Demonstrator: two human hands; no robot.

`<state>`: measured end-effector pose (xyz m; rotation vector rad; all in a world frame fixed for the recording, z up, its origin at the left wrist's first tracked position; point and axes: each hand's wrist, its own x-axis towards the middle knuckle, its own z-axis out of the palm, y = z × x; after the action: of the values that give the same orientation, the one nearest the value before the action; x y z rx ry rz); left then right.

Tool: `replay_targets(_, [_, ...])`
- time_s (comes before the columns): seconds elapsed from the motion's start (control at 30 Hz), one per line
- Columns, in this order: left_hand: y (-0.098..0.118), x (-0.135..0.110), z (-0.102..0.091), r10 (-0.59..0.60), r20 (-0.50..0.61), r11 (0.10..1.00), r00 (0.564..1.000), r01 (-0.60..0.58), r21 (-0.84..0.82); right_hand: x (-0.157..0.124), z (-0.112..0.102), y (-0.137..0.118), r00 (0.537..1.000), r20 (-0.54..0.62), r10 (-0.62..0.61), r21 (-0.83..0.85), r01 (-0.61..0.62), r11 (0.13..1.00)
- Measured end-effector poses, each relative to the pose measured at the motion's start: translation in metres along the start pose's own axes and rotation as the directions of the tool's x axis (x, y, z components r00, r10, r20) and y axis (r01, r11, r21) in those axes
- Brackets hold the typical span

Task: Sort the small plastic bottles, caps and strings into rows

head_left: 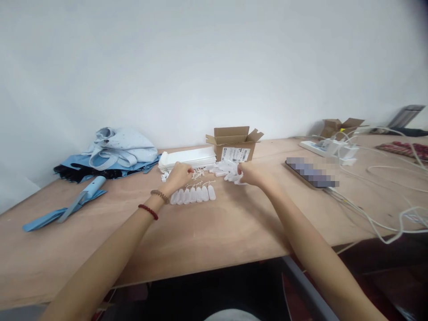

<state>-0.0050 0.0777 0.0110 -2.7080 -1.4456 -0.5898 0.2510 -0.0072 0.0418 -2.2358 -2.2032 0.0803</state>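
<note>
My left hand (180, 174) hovers over a small heap of short off-white strings (198, 173), fingers curled together; what they hold, if anything, is too small to see. My right hand (252, 174) pinches at the right edge of a loose pile of translucent white oval tags (222, 168), with one of them seemingly between thumb and fingers. Nearer to me, several similar tags (193, 195) lie side by side in a row, with thin strings at their upper ends.
Behind the tags are a stack of white flat sleeves (190, 157) and an open cardboard box (235, 149). A blue umbrella (72, 203) and a pale cloth bag (123, 145) lie left. To the right are a phone (310, 173), a power strip (323, 148) and white cables (371, 218).
</note>
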Motion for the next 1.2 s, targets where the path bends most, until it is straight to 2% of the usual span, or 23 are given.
replay_targets(0.13, [0.012, 0.015, 0.001, 0.019, 0.06, 1.0, 0.998, -0.02, 0.018, 0.0, 0.0, -0.001, 0.998, 0.069, 0.003, -0.02, -0.001, 1.0])
replay_targets(0.27, [0.017, 0.023, 0.008, 0.013, 0.103, 0.999, 0.995, -0.018, 0.042, -0.009, -0.005, -0.006, 0.998, 0.065, -0.015, -0.017, 0.017, 1.0])
replay_targets(0.4, [0.013, 0.028, 0.013, -0.006, 0.111, 0.999, 0.994, 0.002, 0.035, -0.013, -0.006, -0.008, 0.999, 0.048, -0.022, -0.023, 0.023, 0.999])
replay_targets(0.67, [0.006, 0.034, 0.019, -0.051, 0.118, 0.998, 0.992, 0.056, -0.039, -0.004, 0.004, -0.005, 0.999, 0.029, -0.031, -0.059, 0.033, 0.998])
replay_targets(0.8, [0.007, 0.035, 0.019, -0.069, 0.102, 0.991, 0.992, 0.08, -0.109, -0.003, 0.007, -0.006, 0.999, 0.025, -0.037, -0.073, 0.039, 0.997])
replay_targets(1.0, [0.007, 0.04, 0.001, -0.121, 0.025, 0.956, 0.992, 0.123, -0.265, -0.002, 0.011, -0.005, 0.999, 0.015, -0.045, -0.062, 0.046, 0.997])
replay_targets(1.2, [-0.007, 0.043, -0.005, -0.204, -0.007, 0.837, 0.979, 0.171, -0.519, -0.002, 0.008, -0.002, 0.998, -0.03, -0.056, -0.057, 0.055, 0.997])
